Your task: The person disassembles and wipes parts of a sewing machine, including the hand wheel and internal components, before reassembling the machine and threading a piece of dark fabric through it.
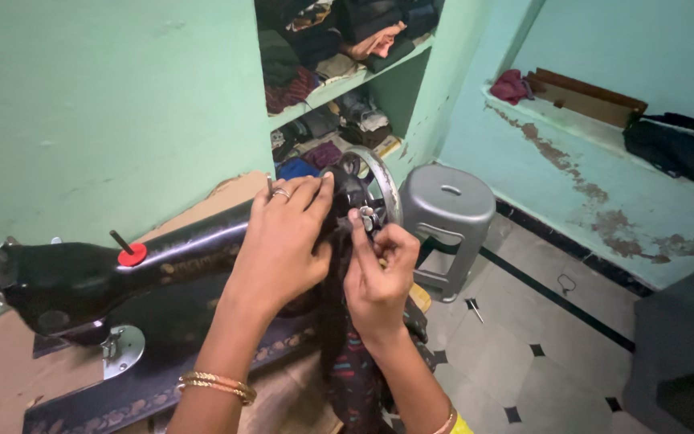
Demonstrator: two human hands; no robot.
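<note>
both forearms are seen reaching away from the camera to the sewing machine (82,281); the small bobbin winder (365,217) beside the handwheel (383,185) is pinched by the right hand (379,277), nearer than the left hand (283,245), laid loosely curled on the machine's arm.

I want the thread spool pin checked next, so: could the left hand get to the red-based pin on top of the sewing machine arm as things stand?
Probably yes. The left hand rests on the sewing machine near the handwheel, and the red-based pin stands uncovered along the same arm, with nothing between.
</note>
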